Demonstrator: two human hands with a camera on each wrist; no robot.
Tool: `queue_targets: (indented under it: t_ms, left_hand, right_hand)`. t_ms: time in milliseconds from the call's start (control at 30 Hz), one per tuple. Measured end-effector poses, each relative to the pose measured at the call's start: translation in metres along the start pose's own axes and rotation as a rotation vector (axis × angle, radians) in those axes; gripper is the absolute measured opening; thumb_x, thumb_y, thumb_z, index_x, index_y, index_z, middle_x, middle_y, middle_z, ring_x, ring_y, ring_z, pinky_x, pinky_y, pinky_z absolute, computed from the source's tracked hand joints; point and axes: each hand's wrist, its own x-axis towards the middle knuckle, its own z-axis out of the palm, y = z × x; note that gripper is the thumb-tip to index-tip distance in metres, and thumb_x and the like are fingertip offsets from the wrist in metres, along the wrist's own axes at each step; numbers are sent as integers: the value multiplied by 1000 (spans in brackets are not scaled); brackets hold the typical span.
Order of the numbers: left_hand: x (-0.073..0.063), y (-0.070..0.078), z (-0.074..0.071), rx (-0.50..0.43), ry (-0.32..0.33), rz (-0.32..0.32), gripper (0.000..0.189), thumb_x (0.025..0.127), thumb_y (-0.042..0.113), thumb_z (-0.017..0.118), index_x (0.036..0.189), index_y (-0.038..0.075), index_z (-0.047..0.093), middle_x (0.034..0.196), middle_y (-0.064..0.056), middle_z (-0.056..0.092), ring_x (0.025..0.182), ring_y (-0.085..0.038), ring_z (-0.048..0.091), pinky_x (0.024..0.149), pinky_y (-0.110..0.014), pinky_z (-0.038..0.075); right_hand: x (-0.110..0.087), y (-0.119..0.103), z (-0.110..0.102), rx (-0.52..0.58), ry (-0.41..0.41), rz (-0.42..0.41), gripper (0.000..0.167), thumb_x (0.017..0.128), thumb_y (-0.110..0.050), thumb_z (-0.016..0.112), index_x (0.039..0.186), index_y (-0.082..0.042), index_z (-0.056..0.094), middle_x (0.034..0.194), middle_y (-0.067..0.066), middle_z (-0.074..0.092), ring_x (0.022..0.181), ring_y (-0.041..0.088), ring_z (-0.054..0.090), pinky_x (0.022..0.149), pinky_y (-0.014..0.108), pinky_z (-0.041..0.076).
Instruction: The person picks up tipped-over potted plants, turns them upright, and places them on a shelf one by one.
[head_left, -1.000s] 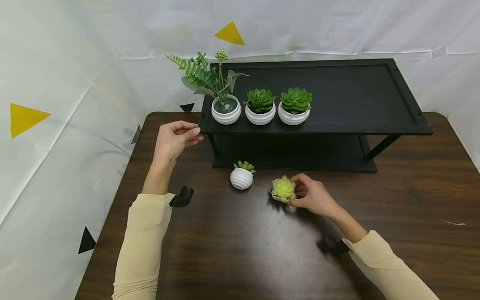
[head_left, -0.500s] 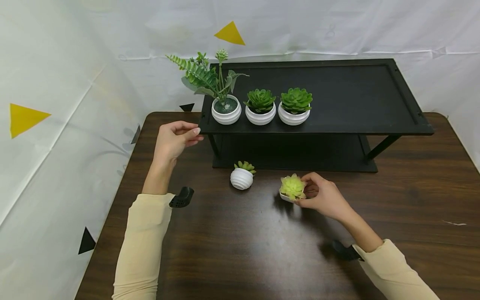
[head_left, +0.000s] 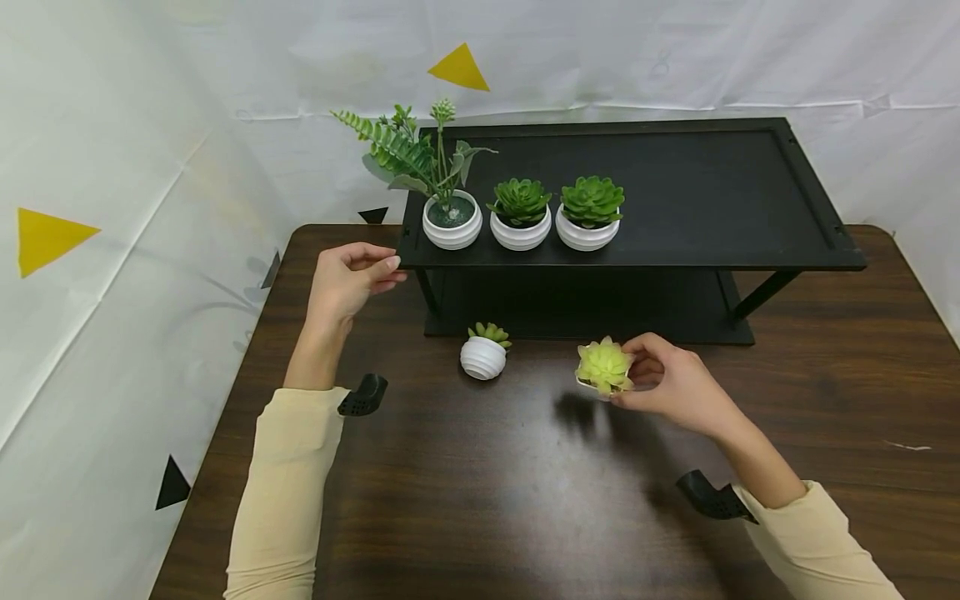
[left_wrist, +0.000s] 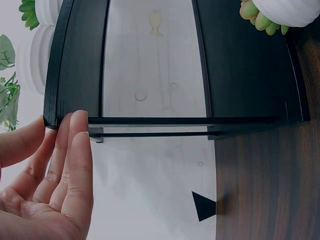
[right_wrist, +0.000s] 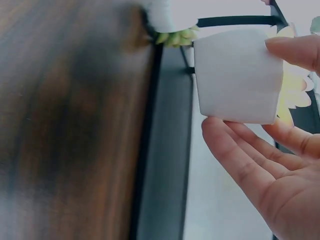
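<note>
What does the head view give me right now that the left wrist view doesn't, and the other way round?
Only the head view shows the right hand, the yellow-green succulent it holds, and the yellow triangles.

Only the left wrist view shows the palm of the left hand and a pale fish-shaped mark seen between the boards of the black shelf.

Both show the left hand pinching the shelf's edge, the tilted potted succulent and part of the wooden table.

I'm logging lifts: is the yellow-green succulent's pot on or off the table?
Off: the right hand holds the pot up, and its shadow falls on the table, apart from it.
</note>
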Motion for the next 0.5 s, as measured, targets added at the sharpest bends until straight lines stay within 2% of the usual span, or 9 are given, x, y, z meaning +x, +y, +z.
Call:
queue_targets:
  t_ms: [100,267,500]
  left_hand:
    - [0,0,0,0,-1,0,24,85,5,65,103,-10,61,85,-10,63,75,-19,67,72,-26,55]
    - [-1,1,0,0,-2,-2,25,85,6,65,104,-10,61,85,-9,63,76,-20,67,73,-27,55]
    - [0,1,0,11,2,2,24,85,5,64,104,-10,62,83,-8,63,72,-16,67,70,-25,55]
  right_hand:
    - [0,-4,-7,-13,-8,-26,49,70,-9,78,109,1,50,100,12,58,86,21,62,75,32,54]
    - [0,-13,-18,-17,-11,-72,47,70,-6,78,108,1,51,97,11,57,84,16,61,73,25,54]
    - [1,-27,-31,-29,3,-75,49,70,-10,79,110,-1,52,98,10,58,83,11,61,73,21,53]
